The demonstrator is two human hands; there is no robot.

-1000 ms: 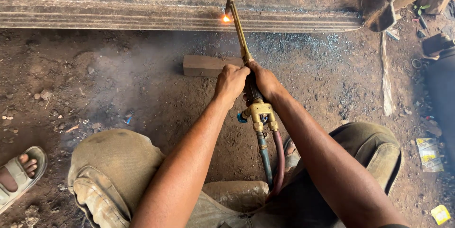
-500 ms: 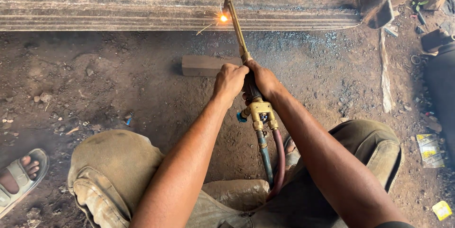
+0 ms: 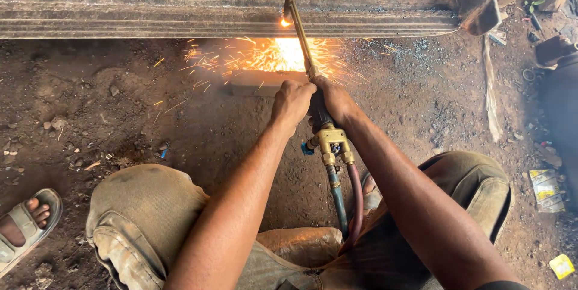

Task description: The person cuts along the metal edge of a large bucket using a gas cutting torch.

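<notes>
Hands, two: left hand (image 3: 293, 98) and right hand (image 3: 337, 100) both grip one long brass cutting torch (image 3: 301, 37), tip at one rusty steel beam (image 3: 180, 10). Two hoses (image 3: 346, 196) trail between the knees; sparks (image 3: 271, 55) spray over one block (image 3: 256, 82).

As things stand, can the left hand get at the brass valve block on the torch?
Probably yes. The left hand grips the cutting torch just ahead of the brass valve block; nothing sits between them, though it would have to let go first.

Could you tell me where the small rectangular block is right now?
In the head view, the pale rectangular block lies on the dirt ground, just beyond the left hand, under the sparks.
</notes>
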